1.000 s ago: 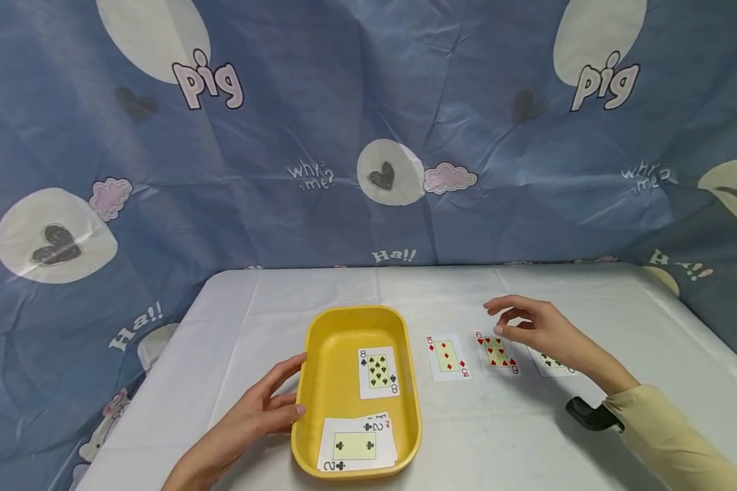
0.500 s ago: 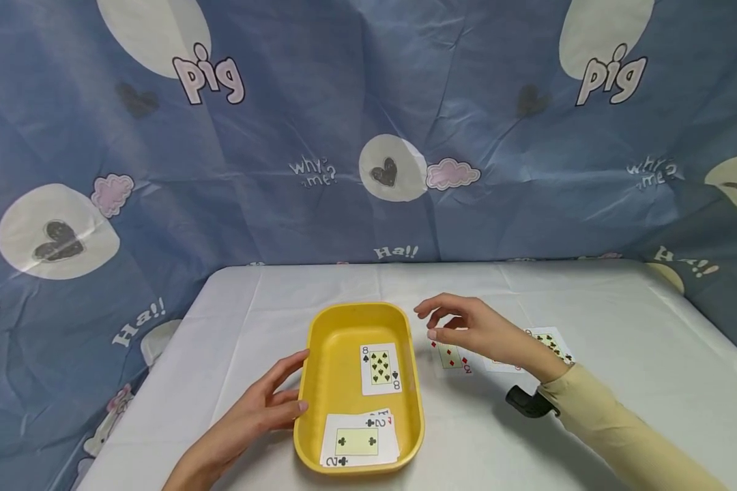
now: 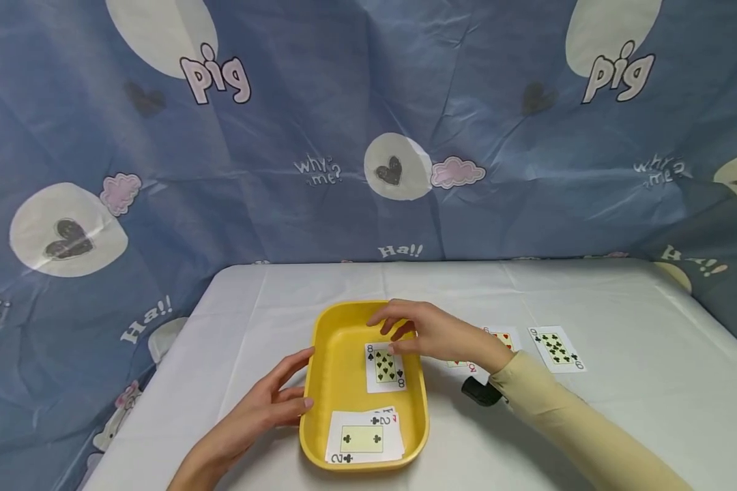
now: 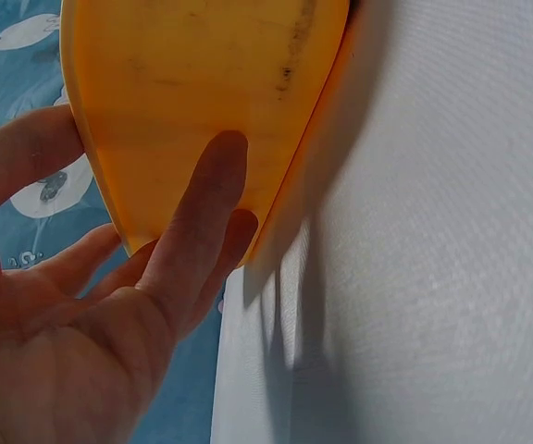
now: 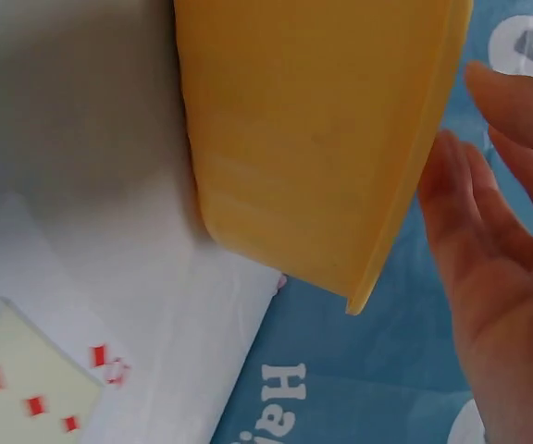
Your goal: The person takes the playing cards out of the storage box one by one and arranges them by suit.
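Right arm: stretched in from the lower right, in a pale yellow sleeve [image 3: 580, 426], with a black object [image 3: 481, 391] carried under the wrist; the forearm is slanted across the counter [image 3: 460, 450].
Right hand [image 3: 426, 331]: held palm-down over the right side of the yellow tray [image 3: 344, 382], with the fingers loosely bent and parted from the thumb; it is released, and nothing is seen in its grasp.
Right thumb: seen in front of the upper edge of the eight of spades [image 3: 384, 375] in the head view; whether the card is touched cannot be told.
Left arm: angled up from the bottom edge toward the tray.
Left hand [image 3: 269, 404]: kept spread at the tray's left side; the outer wall is touched by extended fingers, and nothing is clenched.
Tray: set on the counter between the hands, its long sides pointed away from the person.
Cards in tray: the eight of spades is laid face up toward the right wall; the two of clubs [image 3: 361, 440] is laid on other cards at the near end.
Cards on counter: a diamonds card [image 5: 35, 375] and a hearts card [image 3: 505, 337] are partly hidden by the right arm; a clubs card [image 3: 557, 349] is placed farther right.
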### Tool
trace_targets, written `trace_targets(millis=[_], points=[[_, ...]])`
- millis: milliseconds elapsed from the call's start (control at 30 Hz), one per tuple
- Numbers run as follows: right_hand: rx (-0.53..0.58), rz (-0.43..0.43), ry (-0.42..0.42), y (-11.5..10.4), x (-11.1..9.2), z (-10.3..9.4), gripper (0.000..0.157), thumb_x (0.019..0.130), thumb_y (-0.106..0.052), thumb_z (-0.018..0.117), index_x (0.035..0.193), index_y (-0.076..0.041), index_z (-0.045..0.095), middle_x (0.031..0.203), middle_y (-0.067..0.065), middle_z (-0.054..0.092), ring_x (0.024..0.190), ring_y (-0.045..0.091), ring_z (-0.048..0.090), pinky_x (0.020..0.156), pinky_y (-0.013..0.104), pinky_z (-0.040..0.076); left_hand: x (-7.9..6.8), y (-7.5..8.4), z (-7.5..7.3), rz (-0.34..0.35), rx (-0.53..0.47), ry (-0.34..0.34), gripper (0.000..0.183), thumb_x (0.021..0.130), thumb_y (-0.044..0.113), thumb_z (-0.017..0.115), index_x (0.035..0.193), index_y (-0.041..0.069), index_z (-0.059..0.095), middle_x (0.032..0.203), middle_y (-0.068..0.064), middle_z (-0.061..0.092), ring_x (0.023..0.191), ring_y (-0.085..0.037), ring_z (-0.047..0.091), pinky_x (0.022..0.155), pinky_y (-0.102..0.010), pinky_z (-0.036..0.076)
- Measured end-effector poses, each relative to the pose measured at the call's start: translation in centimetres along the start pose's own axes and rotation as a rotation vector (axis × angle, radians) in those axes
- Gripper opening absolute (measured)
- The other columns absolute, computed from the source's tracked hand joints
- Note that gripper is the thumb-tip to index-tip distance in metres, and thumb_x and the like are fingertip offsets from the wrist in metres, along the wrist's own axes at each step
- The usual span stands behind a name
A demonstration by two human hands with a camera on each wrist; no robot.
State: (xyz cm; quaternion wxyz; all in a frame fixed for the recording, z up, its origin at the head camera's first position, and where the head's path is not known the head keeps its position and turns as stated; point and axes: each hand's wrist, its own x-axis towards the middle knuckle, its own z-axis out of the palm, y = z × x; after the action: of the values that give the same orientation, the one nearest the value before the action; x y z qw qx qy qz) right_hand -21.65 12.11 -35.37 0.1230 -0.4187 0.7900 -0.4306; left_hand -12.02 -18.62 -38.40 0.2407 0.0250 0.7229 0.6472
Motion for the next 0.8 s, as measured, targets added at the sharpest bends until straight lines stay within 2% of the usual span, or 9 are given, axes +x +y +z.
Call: trace_targets(millis=[100, 200, 433, 633, 800], points=[[0.018, -0.017, -0.087, 0.3, 1.5, -0.2, 0.047, 0.088, 0.010, 0.066, 0.126, -0.017, 0.061, 0.124, 0.004, 0.058, 0.109, 0.033, 0.061, 0.093, 0.033, 0.050, -0.1, -0.1, 0.0, -0.001, -0.003, 0.004, 0.071, 0.093, 0.018, 0.068, 0.154, 0.024, 0.030, 0.161, -0.010, 0.015, 0.116, -0.027, 0.060, 0.085, -0.042, 0.054], [0.049, 0.000, -0.185, 0.5, 3.0, -0.5, 0.045, 0.088, 0.012, 0.064, 0.126, -0.012, 0.062, 0.127, 0.012, 0.057, 0.113, 0.034, 0.059, 0.095, 0.036, 0.049, -0.1, 0.0, 0.0, -0.007, -0.004, 0.013, 0.071, 0.093, 0.018, 0.068, 0.153, 0.025, 0.031, 0.161, -0.010, 0.016, 0.115, -0.027, 0.060, 0.085, -0.042, 0.054], [0.029, 0.059, -0.362, 1.4, 5.6, 0.0, 0.040, 0.086, 0.011, 0.066, 0.124, -0.002, 0.062, 0.125, 0.015, 0.060, 0.114, 0.031, 0.059, 0.095, 0.033, 0.049, 0.0, -0.1, 0.0, -0.006, -0.006, -0.003, 0.071, 0.093, 0.019, 0.067, 0.154, 0.025, 0.030, 0.161, -0.011, 0.016, 0.115, -0.027, 0.060, 0.085, -0.041, 0.054], [0.049, 0.130, -0.431, 1.9, 6.5, 0.6, 0.040, 0.083, 0.010, 0.072, 0.121, -0.002, 0.064, 0.120, 0.014, 0.062, 0.111, 0.031, 0.058, 0.097, 0.036, 0.048, -0.1, -0.2, -0.1, -0.006, -0.018, -0.015, 0.071, 0.094, 0.019, 0.067, 0.154, 0.025, 0.029, 0.161, -0.010, 0.017, 0.115, -0.027, 0.060, 0.085, -0.041, 0.054], [-0.036, 0.139, -0.445, 1.8, 6.9, 0.9, 0.041, 0.083, 0.014, 0.069, 0.118, -0.006, 0.067, 0.114, 0.012, 0.062, 0.104, 0.028, 0.059, 0.092, 0.032, 0.049, -0.1, -0.2, -0.2, 0.002, -0.016, -0.017, 0.071, 0.094, 0.020, 0.067, 0.154, 0.025, 0.030, 0.161, -0.010, 0.017, 0.116, -0.028, 0.060, 0.086, -0.041, 0.054]])
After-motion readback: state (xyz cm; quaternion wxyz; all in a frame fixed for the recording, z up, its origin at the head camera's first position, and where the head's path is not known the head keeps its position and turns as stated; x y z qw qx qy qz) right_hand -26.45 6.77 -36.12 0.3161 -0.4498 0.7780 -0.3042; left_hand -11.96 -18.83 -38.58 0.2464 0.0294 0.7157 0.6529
